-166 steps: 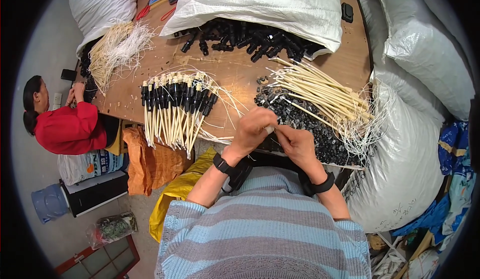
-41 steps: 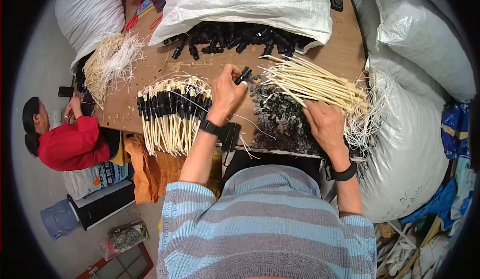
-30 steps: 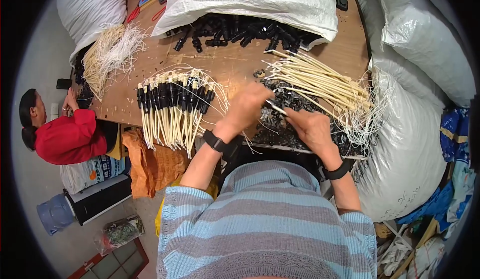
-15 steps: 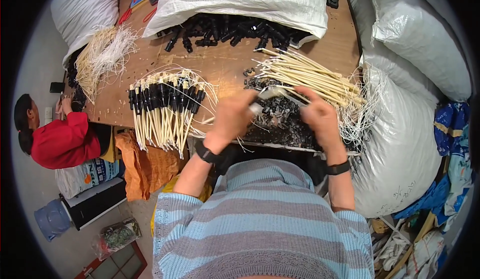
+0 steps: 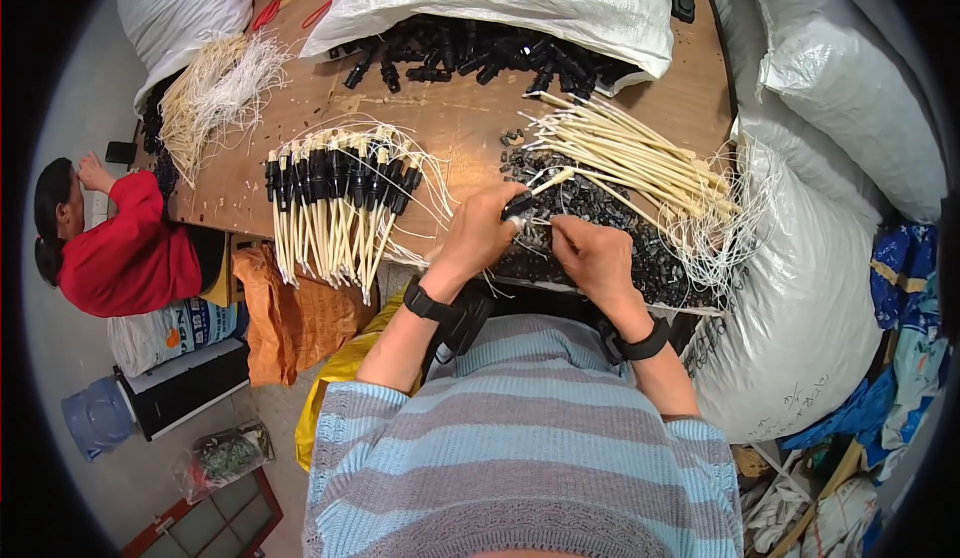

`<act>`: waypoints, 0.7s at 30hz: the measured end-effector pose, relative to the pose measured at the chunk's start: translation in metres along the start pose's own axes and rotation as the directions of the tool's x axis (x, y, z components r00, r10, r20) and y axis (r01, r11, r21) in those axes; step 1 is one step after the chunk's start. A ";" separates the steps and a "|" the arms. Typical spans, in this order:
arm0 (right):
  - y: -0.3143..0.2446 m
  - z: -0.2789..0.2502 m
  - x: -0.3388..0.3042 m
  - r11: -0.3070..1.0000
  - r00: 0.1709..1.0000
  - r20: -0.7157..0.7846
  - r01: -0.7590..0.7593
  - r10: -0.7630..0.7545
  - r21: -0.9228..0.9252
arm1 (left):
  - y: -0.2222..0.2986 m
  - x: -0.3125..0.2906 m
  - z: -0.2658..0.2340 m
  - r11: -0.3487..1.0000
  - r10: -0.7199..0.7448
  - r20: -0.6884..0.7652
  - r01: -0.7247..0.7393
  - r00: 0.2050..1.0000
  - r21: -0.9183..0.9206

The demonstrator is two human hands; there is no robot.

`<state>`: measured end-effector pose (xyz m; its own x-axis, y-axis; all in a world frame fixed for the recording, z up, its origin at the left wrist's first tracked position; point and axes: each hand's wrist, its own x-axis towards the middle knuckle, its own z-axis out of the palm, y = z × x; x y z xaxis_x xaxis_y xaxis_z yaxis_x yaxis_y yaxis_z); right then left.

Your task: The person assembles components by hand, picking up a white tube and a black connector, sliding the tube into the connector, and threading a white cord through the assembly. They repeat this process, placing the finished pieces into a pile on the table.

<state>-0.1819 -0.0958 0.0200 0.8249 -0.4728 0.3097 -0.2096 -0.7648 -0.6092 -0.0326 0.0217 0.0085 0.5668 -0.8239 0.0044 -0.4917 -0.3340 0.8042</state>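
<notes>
My left hand (image 5: 478, 228) is closed around a black plastic connector (image 5: 518, 203) over the middle of the table. A cream tube (image 5: 556, 179) sticks out past the connector toward the right. My right hand (image 5: 598, 258) is close by, thumb and fingertips pinched on a thin white wire (image 5: 541, 222) that runs toward the left hand. Below both hands lies a spread of small black bits (image 5: 640, 243). Left of my hands rests a row of cream tubes with black connectors (image 5: 345, 193); to the right is a bundle of plain cream tubes (image 5: 625, 148) trailing white wires.
A white woven sack (image 5: 500, 3) at the back spills black connectors (image 5: 450, 53). More cream tubes (image 5: 200, 98) lie at the far left. Full white sacks (image 5: 800, 298) crowd the right edge. A co-worker in a red top (image 5: 130, 248) sits at the left end.
My right hand has come down and left, nearer my left hand, and now pinches the wire. The view has shifted slightly. The co-worker's hand has risen toward their head.
</notes>
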 end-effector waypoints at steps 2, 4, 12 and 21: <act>0.000 -0.002 0.003 1.000 0.999 -0.044 0.003 -0.002 0.004 | -0.004 -0.003 -0.001 0.978 0.177 -0.063 -0.168 0.982 0.125; 0.001 -0.005 0.004 1.000 0.997 -0.082 -0.006 0.005 -0.015 | -0.001 -0.005 -0.005 0.987 0.109 0.073 -0.116 0.991 0.108; 0.007 0.001 -0.001 1.000 1.000 0.004 -0.008 0.008 0.019 | 0.012 -0.007 0.000 0.975 0.149 0.151 -0.171 0.977 0.145; 0.005 -0.007 -0.001 0.974 0.961 0.267 0.005 -0.067 0.226 | 0.016 -0.002 0.000 0.997 0.051 0.361 -0.026 0.931 -0.074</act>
<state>-0.1869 -0.1023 0.0217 0.9474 -0.2861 0.1434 -0.0814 -0.6489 -0.7565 -0.0421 0.0183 0.0216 0.2637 -0.9496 -0.1693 -0.4560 -0.2774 0.8457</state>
